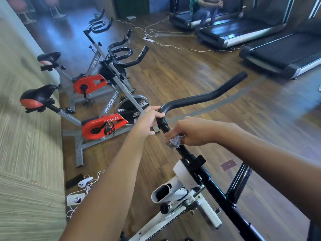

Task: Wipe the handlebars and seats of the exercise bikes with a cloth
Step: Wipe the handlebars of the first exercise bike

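Gripping the bend of the black handlebar (199, 98), the left hand (150, 120) has its fingers curled over the top of the bar. The right hand (194, 131) is just beside it, a little lower. Its fingers are closed round a small grey cloth (174, 141) and press it against the black bar below the bend. From the hands the handlebar sweeps up and away to the right. It belongs to a white exercise bike (180, 173) right under the arms. To the left stand a near spin bike (102, 126) and a far spin bike (88, 84), both red and grey. The near seat (37, 98) and the far seat (48, 58) are black and red, well apart from the hands. All the bikes stand on a brown wooden floor (191, 70). Black treadmills (281, 54) line up at the far right, and a person (203, 7) sits on one at the back. A white controller (85, 181) lies on the floor by the wall.
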`<control>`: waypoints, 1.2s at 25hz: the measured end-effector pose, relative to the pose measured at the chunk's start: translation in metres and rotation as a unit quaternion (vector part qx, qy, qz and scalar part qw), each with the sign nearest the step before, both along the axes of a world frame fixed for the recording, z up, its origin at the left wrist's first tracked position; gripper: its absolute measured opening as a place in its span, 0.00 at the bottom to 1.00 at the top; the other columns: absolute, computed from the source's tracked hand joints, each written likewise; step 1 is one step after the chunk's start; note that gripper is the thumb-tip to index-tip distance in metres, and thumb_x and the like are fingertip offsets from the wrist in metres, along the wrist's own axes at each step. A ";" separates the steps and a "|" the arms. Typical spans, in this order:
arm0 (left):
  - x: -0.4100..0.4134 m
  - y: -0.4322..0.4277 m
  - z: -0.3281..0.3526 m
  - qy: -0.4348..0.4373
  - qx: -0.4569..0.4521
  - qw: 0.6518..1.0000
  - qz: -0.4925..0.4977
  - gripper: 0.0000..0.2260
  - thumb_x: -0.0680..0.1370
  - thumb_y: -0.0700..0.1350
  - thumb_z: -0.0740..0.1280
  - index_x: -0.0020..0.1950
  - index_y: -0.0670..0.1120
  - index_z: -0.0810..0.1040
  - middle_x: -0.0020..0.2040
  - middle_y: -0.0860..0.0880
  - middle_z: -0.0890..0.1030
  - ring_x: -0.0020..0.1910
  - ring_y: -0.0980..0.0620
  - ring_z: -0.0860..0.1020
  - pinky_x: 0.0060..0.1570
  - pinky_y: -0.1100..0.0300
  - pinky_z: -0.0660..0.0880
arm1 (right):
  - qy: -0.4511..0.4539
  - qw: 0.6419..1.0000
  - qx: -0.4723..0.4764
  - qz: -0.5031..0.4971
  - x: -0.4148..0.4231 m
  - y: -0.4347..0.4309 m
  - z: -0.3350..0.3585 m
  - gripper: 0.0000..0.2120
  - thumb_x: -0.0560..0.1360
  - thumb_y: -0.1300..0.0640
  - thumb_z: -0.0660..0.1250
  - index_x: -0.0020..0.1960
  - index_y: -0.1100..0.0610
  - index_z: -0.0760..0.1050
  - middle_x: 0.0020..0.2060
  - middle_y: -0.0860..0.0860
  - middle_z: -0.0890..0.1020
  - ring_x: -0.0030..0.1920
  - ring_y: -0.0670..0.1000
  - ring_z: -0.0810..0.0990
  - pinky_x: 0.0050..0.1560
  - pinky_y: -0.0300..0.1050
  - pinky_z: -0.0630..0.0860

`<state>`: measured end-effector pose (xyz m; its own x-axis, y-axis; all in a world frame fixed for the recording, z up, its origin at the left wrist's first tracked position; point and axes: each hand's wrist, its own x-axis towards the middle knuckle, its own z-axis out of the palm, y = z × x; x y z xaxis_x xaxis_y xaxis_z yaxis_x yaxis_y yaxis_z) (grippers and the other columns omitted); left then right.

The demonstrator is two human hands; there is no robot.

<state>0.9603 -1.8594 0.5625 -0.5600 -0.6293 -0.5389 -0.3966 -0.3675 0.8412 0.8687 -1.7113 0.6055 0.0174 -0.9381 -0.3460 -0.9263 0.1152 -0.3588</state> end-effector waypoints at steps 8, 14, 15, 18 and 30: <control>-0.007 0.017 -0.005 0.037 -0.186 0.978 0.085 0.12 0.76 0.48 0.69 0.59 0.50 0.81 0.55 0.53 0.81 0.53 0.52 0.78 0.62 0.50 0.73 | -0.265 0.909 -0.209 -0.246 -0.005 0.025 0.006 0.14 0.79 0.64 0.65 0.60 0.51 0.81 0.40 0.55 0.84 0.38 0.53 0.80 0.41 0.40 0.74; -0.003 0.093 0.045 0.243 -0.217 0.942 -0.079 0.26 0.74 0.70 0.64 0.55 0.49 0.81 0.56 0.52 0.83 0.56 0.63 0.79 0.60 0.62 0.74 | -0.523 0.683 -0.331 -0.387 0.012 0.095 0.025 0.15 0.79 0.66 0.65 0.65 0.65 0.74 0.49 0.55 0.83 0.48 0.49 0.82 0.49 0.43 0.79; 0.001 0.104 0.056 0.274 -0.152 0.940 -0.132 0.29 0.70 0.72 0.64 0.57 0.50 0.81 0.58 0.52 0.83 0.59 0.60 0.80 0.62 0.59 0.74 | -0.545 0.651 -0.350 -0.396 0.021 0.105 0.026 0.16 0.78 0.66 0.65 0.66 0.67 0.72 0.52 0.57 0.82 0.50 0.51 0.82 0.53 0.46 0.78; 0.017 0.125 0.072 0.331 0.005 0.908 -0.259 0.33 0.68 0.66 0.71 0.63 0.43 0.78 0.63 0.41 0.81 0.63 0.43 0.79 0.62 0.44 0.76 | -0.574 0.579 -0.410 -0.410 0.049 0.130 0.029 0.18 0.76 0.65 0.66 0.65 0.68 0.73 0.55 0.63 0.81 0.54 0.55 0.80 0.61 0.52 0.77; 0.081 0.214 -0.015 0.360 -0.559 0.715 -0.214 0.21 0.76 0.32 0.63 0.68 0.43 0.78 0.67 0.46 0.78 0.67 0.44 0.75 0.66 0.41 0.69 | 0.007 0.731 -0.165 -0.662 0.127 0.254 -0.034 0.17 0.81 0.43 0.62 0.36 0.48 0.78 0.31 0.45 0.79 0.49 0.51 0.80 0.54 0.42 0.70</control>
